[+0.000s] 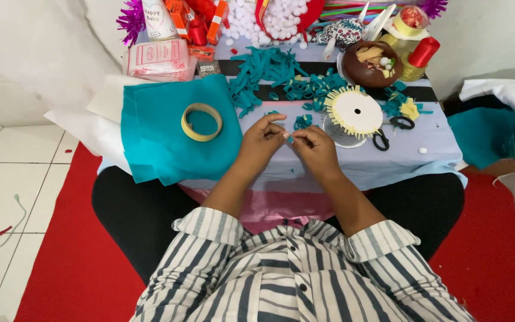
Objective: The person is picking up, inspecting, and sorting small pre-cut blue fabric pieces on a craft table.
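This looks like a home craft corner, with the person seated on the floor at a low table (388,161) under a pale cloth. White floor tiles (13,179) and a red mat (73,262) surround it. The tabletop is crowded with hobby supplies: teal felt sheets (168,143), cut felt strips (263,68), a tape roll (201,121), scissors (391,130), white pompoms (275,18) and tinsel (130,21)

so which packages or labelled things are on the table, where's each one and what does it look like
White bottle: far left corner, upright cylinder with a printed label.
Pink packet: just in front of the bottle, flat clear wrap over pink contents with a small red label.
Orange boxes: far edge right of the bottle, slim, orange and white.
No signs or screens.
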